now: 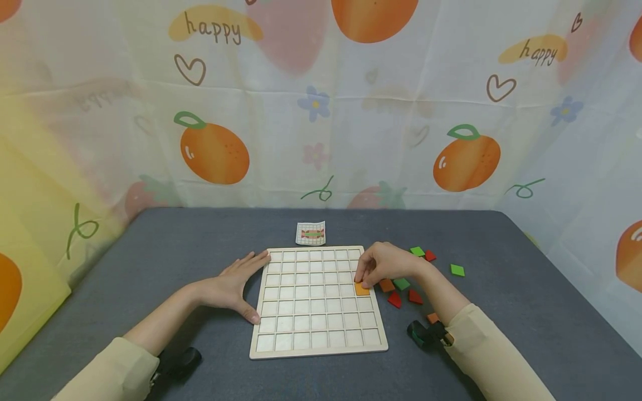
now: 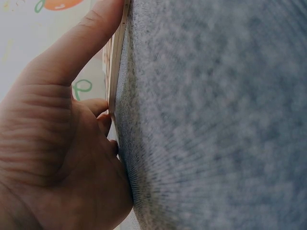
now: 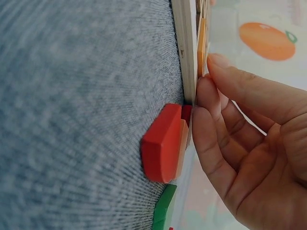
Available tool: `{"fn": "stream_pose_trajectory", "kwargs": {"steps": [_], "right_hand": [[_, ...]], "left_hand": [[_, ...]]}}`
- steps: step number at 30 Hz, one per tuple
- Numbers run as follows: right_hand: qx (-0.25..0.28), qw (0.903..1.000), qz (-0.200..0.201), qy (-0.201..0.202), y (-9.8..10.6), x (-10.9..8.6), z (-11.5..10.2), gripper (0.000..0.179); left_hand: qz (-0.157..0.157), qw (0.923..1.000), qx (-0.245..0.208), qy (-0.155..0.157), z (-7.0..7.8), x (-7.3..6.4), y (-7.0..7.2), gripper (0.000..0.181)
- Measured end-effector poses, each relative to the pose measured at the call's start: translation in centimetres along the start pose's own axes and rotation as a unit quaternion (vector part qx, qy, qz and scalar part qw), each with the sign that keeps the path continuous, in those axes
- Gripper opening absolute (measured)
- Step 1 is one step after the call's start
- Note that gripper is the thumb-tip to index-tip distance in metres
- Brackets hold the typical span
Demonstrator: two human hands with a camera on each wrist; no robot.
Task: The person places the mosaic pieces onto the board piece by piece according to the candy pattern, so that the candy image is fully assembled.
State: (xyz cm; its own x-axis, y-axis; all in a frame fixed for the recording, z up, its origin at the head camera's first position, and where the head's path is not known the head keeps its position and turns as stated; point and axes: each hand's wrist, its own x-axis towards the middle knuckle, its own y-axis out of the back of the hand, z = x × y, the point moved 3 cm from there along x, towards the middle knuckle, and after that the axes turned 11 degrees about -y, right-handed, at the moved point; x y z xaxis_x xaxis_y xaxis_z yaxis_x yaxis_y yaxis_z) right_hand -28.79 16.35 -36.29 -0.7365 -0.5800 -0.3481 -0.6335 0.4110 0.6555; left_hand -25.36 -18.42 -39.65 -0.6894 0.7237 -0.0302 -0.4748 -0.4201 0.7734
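Note:
A pale wooden grid board (image 1: 319, 354) with square cells lies on the dark grey table. My left hand (image 1: 225, 287) spreads along its left edge, fingertips at the upper corner and thumb lower down; the left wrist view shows this hand (image 2: 62, 134) against the board's side. At the right-hand column, my right hand (image 1: 388, 262) pinches a yellow-orange square tile (image 1: 362, 289) with thumb and fingertips. In the right wrist view the tile (image 3: 201, 48) lies nearly flat at the board's rim, the thumb touching it. Part of the tile is hidden by the fingers.
Right of the board lie loose pieces: red tiles (image 1: 415, 296), green tiles (image 1: 457, 270) and orange tiles (image 1: 433, 318), some partly behind the right arm. A small card with a coloured grid pattern (image 1: 311, 234) lies beyond the board. A printed curtain (image 1: 321, 150) hangs behind the table.

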Motion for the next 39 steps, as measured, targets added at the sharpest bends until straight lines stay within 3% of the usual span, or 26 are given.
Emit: {"fn": "stream_pose_trajectory", "kwargs": {"steps": [16,22,34,39], "right_hand": [[-0.007,0.9994,0.03,-0.019,1.4,-0.8,0.1,0.015],[-0.003,0.9969,0.068,-0.037,3.0,-1.4,0.6,0.022],[-0.015,0.9874,0.145,-0.061,6.5,-2.4,3.1,0.036],[-0.033,0.9839,0.148,-0.095,7.4,-2.9,4.1,0.038]], "left_hand": [[0.001,1.0,0.0,0.0,0.1,-0.1,0.0,0.127],[0.0,1.0,0.002,0.003,0.1,0.0,0.0,0.127],[-0.002,1.0,0.002,0.003,0.1,0.0,0.0,0.127],[-0.002,1.0,0.005,0.003,0.0,0.0,0.0,0.127]]}}
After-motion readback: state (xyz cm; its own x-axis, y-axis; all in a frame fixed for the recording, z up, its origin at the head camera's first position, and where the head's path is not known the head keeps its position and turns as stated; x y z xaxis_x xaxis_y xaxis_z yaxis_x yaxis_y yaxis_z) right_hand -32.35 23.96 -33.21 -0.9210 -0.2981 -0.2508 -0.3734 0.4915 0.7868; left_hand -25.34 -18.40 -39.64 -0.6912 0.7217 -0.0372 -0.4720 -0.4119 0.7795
